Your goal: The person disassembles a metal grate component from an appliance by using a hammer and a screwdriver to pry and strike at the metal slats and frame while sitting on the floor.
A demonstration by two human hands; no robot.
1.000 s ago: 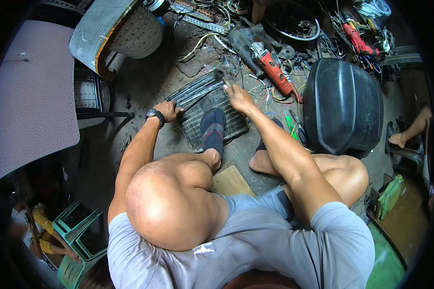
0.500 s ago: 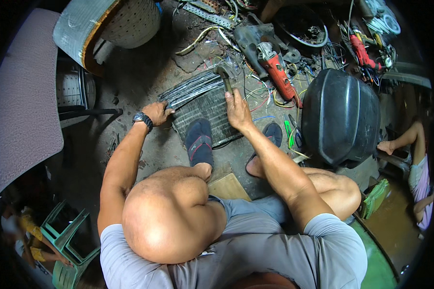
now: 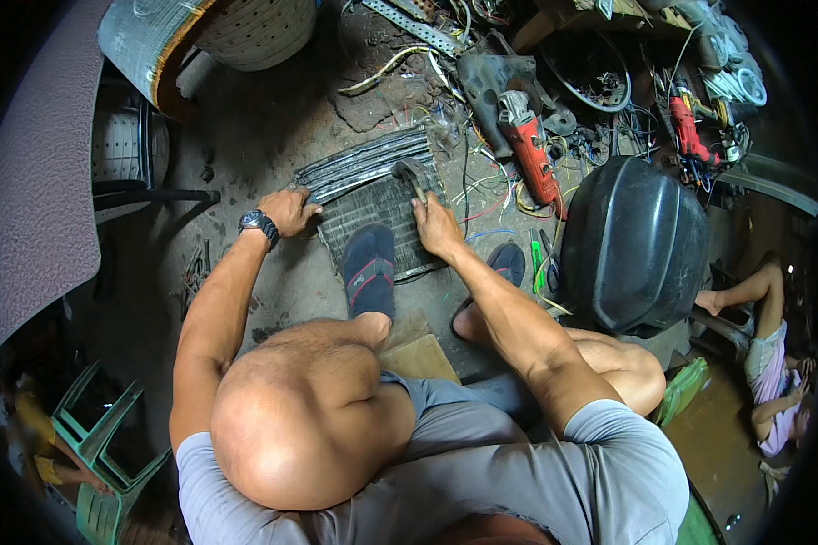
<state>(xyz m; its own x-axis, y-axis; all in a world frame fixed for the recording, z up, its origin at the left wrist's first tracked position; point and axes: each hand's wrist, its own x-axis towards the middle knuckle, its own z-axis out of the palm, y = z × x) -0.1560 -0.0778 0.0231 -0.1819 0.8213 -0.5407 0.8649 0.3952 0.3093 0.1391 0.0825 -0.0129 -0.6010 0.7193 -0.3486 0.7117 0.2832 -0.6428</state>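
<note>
A dark, finned metal panel like a radiator core [image 3: 370, 202] lies on the floor, with several long grey strips [image 3: 364, 163] stacked along its far edge. My left hand [image 3: 286, 213], with a dark watch on the wrist, is closed at the left end of the strips; its fingertips are partly hidden. In my right hand [image 3: 437, 227] is the handle of a hammer [image 3: 409, 171], whose head rests on or just above the panel beside the strips. My left foot, in a dark slip-on shoe [image 3: 370, 268], presses on the panel's near part.
A red angle grinder [image 3: 532, 154] lies among loose wires at the right, near a large black plastic case [image 3: 636, 245]. Green-handled cutters [image 3: 538, 263] lie beside the case. A red power tool [image 3: 691, 132] is farther back. Green chairs [image 3: 109, 454] stand at lower left; another person sits at far right.
The hammer head has come down and toward me, from above the strips' far right end to the panel near them. My left hand stays at the strips' left end. The view has shifted slightly.
</note>
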